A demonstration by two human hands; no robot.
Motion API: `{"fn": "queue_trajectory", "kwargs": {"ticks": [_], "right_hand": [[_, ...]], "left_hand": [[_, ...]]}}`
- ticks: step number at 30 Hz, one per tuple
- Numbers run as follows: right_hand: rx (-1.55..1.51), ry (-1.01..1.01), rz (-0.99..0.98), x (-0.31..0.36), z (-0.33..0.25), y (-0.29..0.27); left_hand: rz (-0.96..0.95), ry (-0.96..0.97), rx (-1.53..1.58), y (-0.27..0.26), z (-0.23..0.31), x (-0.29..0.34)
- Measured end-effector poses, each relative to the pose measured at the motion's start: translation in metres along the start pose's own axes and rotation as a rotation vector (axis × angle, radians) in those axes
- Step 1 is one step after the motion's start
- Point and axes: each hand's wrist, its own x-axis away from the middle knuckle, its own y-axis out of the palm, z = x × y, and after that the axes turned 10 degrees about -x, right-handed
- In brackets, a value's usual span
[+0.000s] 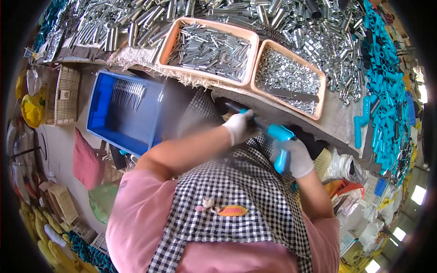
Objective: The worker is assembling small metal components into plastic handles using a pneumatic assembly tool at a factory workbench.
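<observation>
My gloved right hand (296,157) is closed around a teal pistol-shaped handle (281,133), part of which shows below the fingers. A dark shaft runs from it toward my gloved left hand (241,127), which is closed near the shaft's far end. A small teal piece shows at that hand's fingertips; motion blur and the glove hide exactly what it grips. Both hands are in front of my checkered apron (227,195), just below the bench edge.
An orange tray (162,57) of slim metal rods and a smaller tray (322,93) of small metal parts lie on the bench. Metal tubes (132,34) lie behind, teal handles (387,109) on the right. A blue crate (93,104) with several thin metal pieces stands left.
</observation>
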Motion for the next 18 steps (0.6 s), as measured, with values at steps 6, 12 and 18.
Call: {"fn": "queue_trajectory", "kwargs": {"ticks": [6, 12, 18], "right_hand": [[-0.284, 0.122, 0.210, -0.086, 0.086, -0.060], [-0.269, 0.154, 0.309, -0.102, 0.090, -0.066], [-0.223, 0.162, 0.100, -0.116, 0.094, -0.066]], "left_hand": [[-0.105, -0.279, -0.267, -0.050, -0.073, -0.123], [-0.096, -0.259, -0.378, -0.044, -0.055, -0.115], [-0.223, 0.787, -1.479, -0.094, -0.048, -0.128]]}}
